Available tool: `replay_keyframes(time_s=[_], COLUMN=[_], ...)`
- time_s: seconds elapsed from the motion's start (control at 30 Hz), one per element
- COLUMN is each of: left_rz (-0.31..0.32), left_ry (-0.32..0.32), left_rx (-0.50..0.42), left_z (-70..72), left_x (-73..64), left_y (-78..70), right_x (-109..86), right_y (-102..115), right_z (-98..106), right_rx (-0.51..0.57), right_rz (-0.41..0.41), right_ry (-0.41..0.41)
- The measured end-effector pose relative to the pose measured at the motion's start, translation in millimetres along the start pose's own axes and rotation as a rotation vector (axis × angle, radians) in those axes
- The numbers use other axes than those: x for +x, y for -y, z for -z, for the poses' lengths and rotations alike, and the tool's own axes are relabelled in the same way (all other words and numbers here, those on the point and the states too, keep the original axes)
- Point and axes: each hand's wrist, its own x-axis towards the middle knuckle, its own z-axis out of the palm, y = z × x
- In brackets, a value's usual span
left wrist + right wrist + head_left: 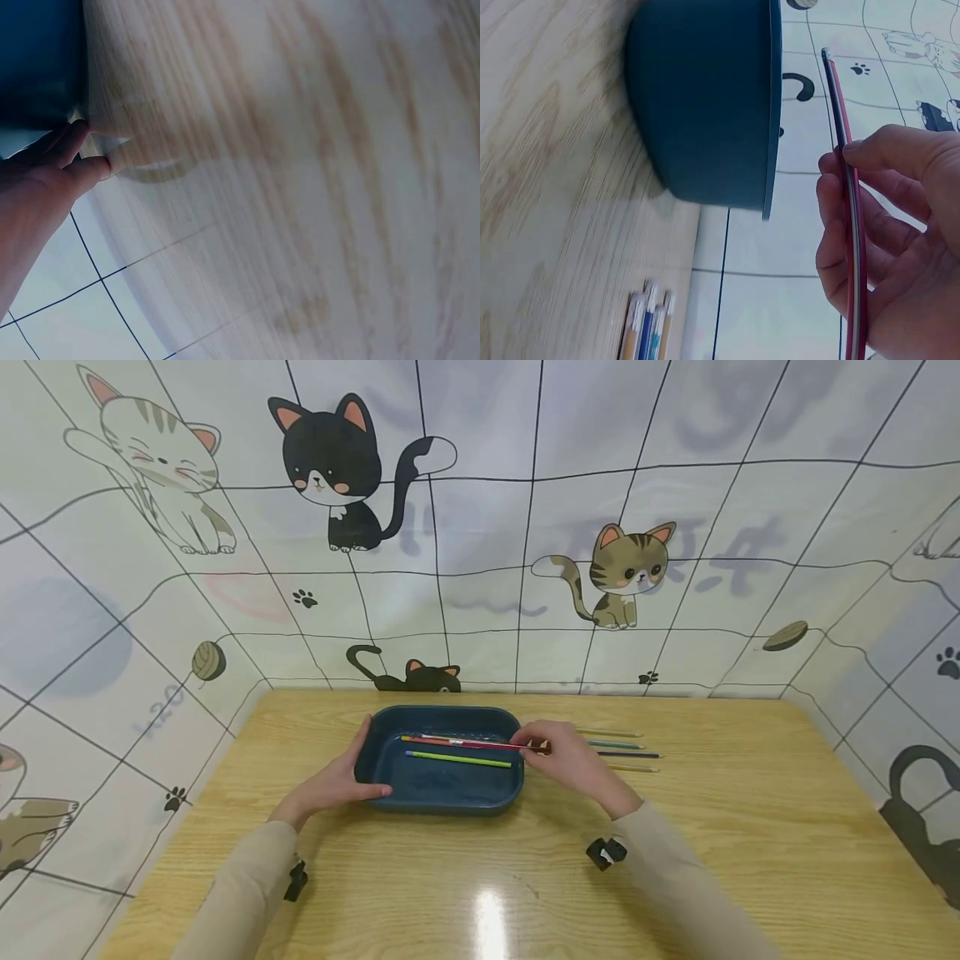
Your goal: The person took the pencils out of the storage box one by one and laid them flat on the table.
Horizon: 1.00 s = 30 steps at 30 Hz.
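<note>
A dark blue rectangular baking dish (450, 806) sits on the table. My left hand (337, 781) holds its left end, with the thumb at the front left rim and the fingers along the outer side. In the left wrist view, the left fingers (75, 142) press against the dish's wall. My right hand (558, 756) pinches a red striped pencil (855, 225) between thumb and fingers, over the dish's right rim. Inside the dish lie a lime green pencil (457, 759) and an orange-red pencil (420, 740), partly overlapped by the held one.
Several pencils, among them a dark blue pencil (628, 754) and a teal pencil (615, 744), lie side by side right of the dish, partly hidden by the right hand. The wooden table (420, 885) backs onto a cat-patterned cloth (480, 527) on three sides.
</note>
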Motion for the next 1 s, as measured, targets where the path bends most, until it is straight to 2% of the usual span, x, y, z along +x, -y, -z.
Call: replay_keyframes(time_s=[0.4,0.73,1.0], left_rz=[0.001,0.005,0.005], left_ry=[-0.001,0.002,0.001], left_rx=[-0.012,-0.011,-0.016], left_z=[0.5,0.5,0.4], left_x=[0.0,0.5,-0.4], left_y=[0.2,1.4,1.5], right_x=[-20.2,-38.9,-51.9], right_y=[-14.2,-29.5,-40.0], right_z=[18.8,30.9,37.5], right_rx=[-0.023,-0.057,-0.048], right_rz=[-0.043,-0.049,-0.098], right_ry=[-0.037,-0.076,-0.094])
